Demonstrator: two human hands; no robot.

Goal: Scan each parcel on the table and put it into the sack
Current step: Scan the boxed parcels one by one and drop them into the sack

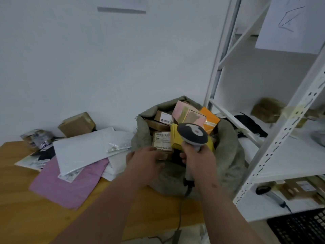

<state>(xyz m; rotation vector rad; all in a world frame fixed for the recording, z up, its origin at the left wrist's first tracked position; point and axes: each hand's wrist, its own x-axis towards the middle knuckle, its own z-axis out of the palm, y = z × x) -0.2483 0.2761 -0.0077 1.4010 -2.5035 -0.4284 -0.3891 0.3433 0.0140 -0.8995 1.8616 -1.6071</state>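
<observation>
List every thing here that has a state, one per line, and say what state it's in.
sack: open, packed with parcels
scanner: gripped upright in right hand
left hand: at the sack's mouth, grip unclear
pink mailer: flat on table
white mailer: lying across the pink mailer
brown box: closed, by wall

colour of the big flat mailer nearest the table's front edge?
Pink-lilac mailer, plain; head view.

Flat plastic mailers (pixel 84 152) are piled on the wooden table (pixel 21 208), cardboard box (pixel 76 124) at the far edge, open woven sack (pixel 226 148) of boxes to their right, metal shelving (pixel 281 138) further right.
</observation>
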